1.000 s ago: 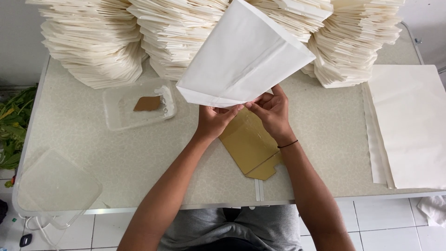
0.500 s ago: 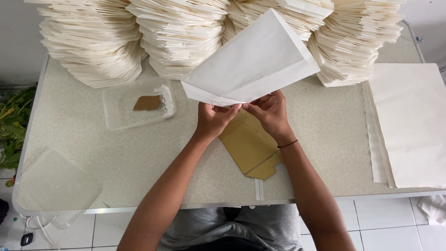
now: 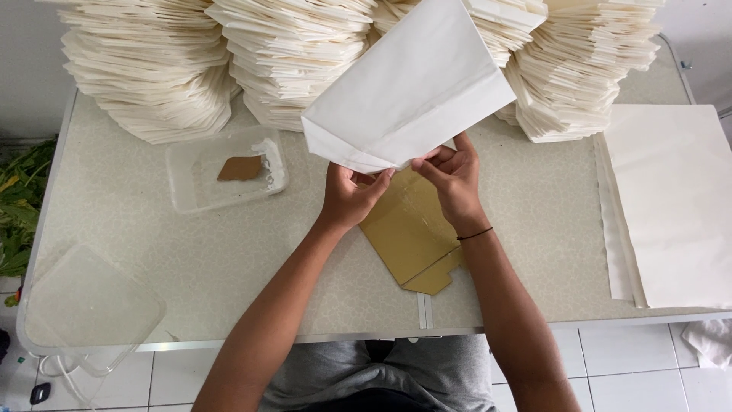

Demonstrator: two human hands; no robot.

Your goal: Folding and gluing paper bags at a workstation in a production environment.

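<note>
Both hands — left hand [image 3: 349, 195], right hand [image 3: 453, 177] — pinch the white paper bag [image 3: 408, 95] by its lower edge, just above the brown cardboard template [image 3: 408, 233].

1. Tall stacks of folded paper bags [image 3: 152, 76] line the far edge of the table [image 3: 137, 244].
2. A clear plastic tray [image 3: 227, 169] holds a brown scrap.
3. Flat white sheets [image 3: 675, 206] lie at the right.
4. A clear lid [image 3: 88, 305] overhangs the near-left corner.
5. Green leaves [image 3: 17, 206] show at the left.
</note>
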